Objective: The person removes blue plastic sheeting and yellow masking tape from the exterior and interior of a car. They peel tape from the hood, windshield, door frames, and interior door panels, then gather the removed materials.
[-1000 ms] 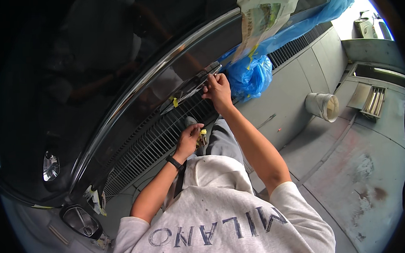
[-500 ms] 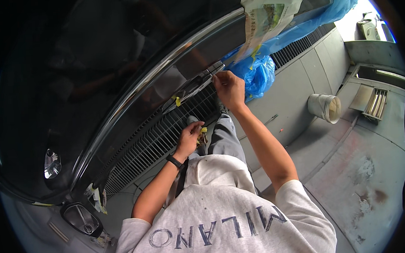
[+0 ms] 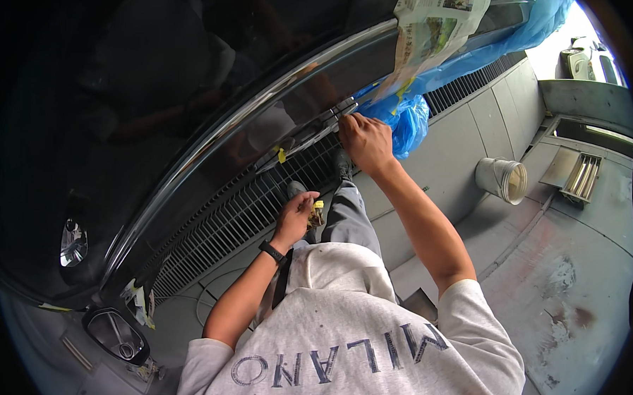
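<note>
Right hand (image 3: 368, 142) stretches toward the car (image 3: 257, 138); left hand (image 3: 293, 220), half-curled, hangs nearer.

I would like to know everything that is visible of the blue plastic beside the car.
The blue plastic looks like thin, glossy film, crinkled and without firm shape. One part runs as a long, loose strip along the car toward the upper right; another bunches into a bulging bundle. The newspaper and some yellow tape overlap it near where these parts meet. The right hand hides part of the bundle; whether they touch cannot be told.
</note>
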Motion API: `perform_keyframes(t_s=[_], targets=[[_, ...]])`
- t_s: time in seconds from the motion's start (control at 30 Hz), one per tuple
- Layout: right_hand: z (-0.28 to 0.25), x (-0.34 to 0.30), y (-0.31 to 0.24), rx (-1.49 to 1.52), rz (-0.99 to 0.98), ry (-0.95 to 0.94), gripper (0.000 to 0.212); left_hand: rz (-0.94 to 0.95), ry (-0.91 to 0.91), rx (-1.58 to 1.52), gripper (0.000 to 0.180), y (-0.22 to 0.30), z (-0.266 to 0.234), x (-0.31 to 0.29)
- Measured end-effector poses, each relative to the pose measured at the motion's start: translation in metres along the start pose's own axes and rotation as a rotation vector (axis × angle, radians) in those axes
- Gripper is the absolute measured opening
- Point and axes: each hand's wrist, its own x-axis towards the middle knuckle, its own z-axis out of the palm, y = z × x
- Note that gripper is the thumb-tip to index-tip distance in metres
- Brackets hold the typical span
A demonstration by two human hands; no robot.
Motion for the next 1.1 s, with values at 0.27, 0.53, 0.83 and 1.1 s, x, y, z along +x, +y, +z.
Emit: perform_keyframes(t_s=[0.27, 0.53, 0.83, 1.1], targets=[[0.000, 0.006, -0.007, 0.099, 0.131, 0.033, 0.006, -0.067, -0.014, -0.057, 0.027, -0.005, 0.000, -0.006], [-0.025, -0.029, -0.031, 0.543, 0.270, -0.102, 0.009, -0.073, 0.083, -0.218, 0.038, 0.013, -0.003, -0.009], [-0.030, -0.057, -0.110, 0.521, 0.150, -0.397, 0.009, 0.011, 0.270, -0.193, 0.046, 0.050, 0.012, -0.004], [-0.040, -0.028, -0.103, 0.660, 0.015, -0.406, 0.011, 0.155, 0.577, -0.170, 0.042, 0.040, 0.005, 0.000]])
